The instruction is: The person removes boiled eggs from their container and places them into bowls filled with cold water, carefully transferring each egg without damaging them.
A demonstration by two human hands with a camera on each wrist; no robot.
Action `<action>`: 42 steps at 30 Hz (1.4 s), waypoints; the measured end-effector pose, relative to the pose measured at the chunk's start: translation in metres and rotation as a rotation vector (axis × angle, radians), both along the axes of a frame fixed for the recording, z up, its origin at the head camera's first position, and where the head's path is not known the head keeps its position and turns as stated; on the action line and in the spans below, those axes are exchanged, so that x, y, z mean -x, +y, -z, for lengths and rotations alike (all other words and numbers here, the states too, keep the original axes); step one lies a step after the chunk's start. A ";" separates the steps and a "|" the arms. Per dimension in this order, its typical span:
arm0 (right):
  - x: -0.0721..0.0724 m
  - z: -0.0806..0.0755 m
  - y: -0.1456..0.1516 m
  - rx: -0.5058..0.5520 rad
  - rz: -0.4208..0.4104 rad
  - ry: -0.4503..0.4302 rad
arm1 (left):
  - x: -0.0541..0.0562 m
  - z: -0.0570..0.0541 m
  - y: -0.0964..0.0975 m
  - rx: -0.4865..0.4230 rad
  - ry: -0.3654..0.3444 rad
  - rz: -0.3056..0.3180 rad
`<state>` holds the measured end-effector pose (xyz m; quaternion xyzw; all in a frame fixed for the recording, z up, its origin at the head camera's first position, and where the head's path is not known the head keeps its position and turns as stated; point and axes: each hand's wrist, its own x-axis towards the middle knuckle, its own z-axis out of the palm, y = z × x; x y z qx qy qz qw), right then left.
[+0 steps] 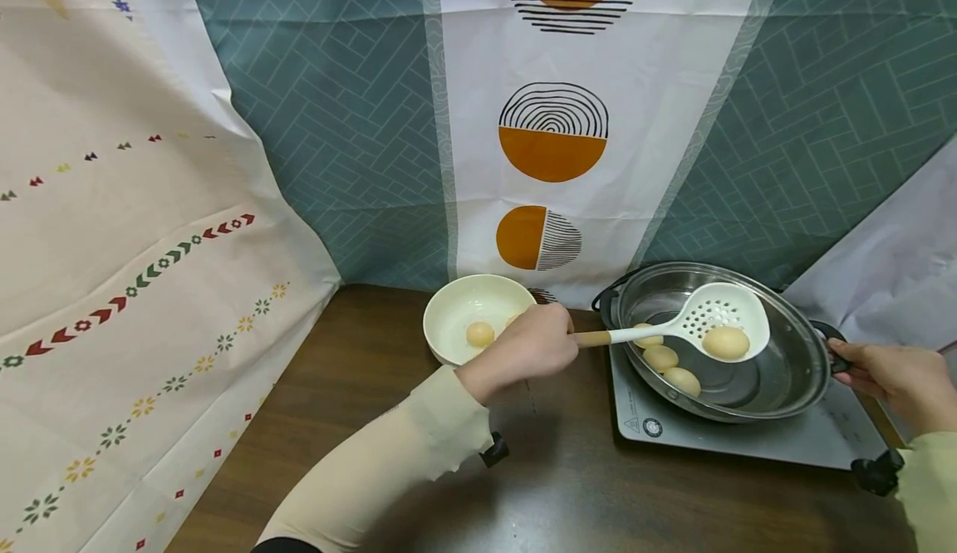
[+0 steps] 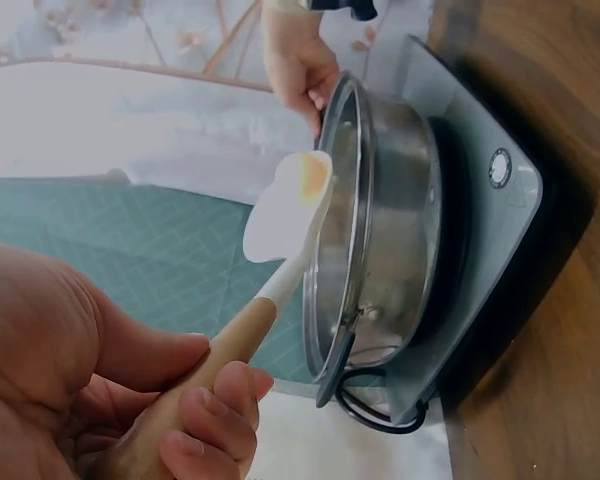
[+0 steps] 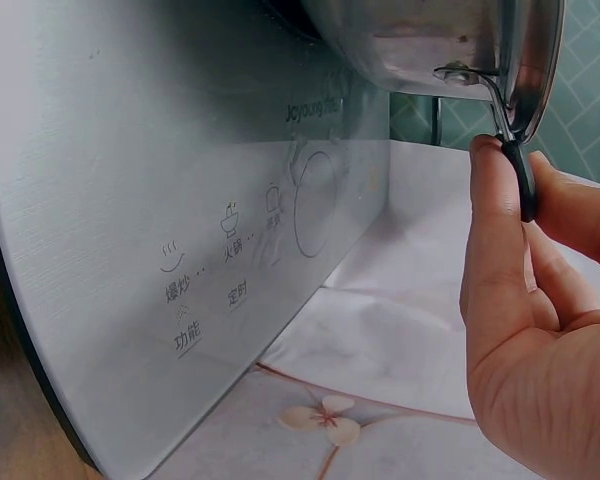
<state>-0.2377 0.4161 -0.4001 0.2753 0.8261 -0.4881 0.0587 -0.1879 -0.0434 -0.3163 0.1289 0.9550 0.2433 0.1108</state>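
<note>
White perforated skimmer [image 1: 703, 314] with a tan handle [image 1: 593, 339]

My left fingers [image 2: 220, 415] curl round the wooden handle [image 2: 245, 330] of a white spoon [image 2: 278, 225], a blurred yellow lump [image 2: 311, 180] at its head, near the steel pot [image 2: 400, 200] on the grey cooktop [image 2: 485, 235]; my right fingers [image 2: 305, 105] are at the pot's far side.
</note>
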 end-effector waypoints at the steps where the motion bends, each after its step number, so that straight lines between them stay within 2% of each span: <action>1: -0.001 -0.001 -0.001 -0.004 0.003 -0.002 | 0.000 -0.001 -0.002 -0.002 0.009 -0.001; 5: -0.003 -0.005 -0.006 -0.030 0.017 -0.009 | 0.001 -0.004 -0.009 -0.016 0.034 -0.001; 13: 0.000 0.002 -0.001 -0.064 0.017 -0.015 | 0.003 -0.008 -0.024 -0.061 0.047 -0.029; 21: -0.001 0.000 -0.003 -0.069 0.012 -0.019 | 0.006 -0.011 -0.040 -0.091 0.039 -0.062; 26: -0.004 -0.005 -0.007 -0.056 -0.002 -0.006 | 0.007 -0.014 -0.049 -0.116 0.001 -0.096; 31: -0.004 -0.007 -0.008 -0.057 -0.005 -0.005 | 0.009 -0.015 -0.059 -0.120 -0.013 -0.133; 42: 0.001 0.000 -0.002 -0.056 -0.010 -0.011 | 0.009 -0.012 -0.080 -0.091 0.027 -0.166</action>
